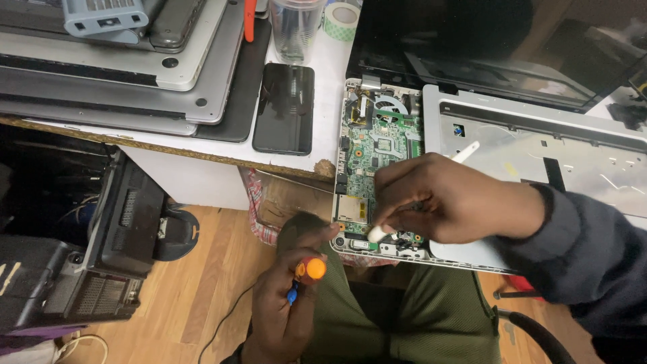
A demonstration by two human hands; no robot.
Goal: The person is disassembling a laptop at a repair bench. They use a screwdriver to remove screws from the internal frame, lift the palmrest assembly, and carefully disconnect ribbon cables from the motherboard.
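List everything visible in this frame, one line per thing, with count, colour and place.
open laptop: 1, silver base, dark screen, right on desk
circuit board: 1, green, exposed in the laptop's left part
fan: 1, grey, top of the board
white tool: 1, white, in right hand, tip on the board's near edge
screwdriver: 1, orange cap, blue below, in left hand
phone: 1, black, desk centre
closed laptops: stack, silver and dark, desk left
cup: 1, clear, behind phone
tape roll: 1, pale, beside cup
black device: 1, floor left
left hand: 1, below desk edge
right hand: 1, over board
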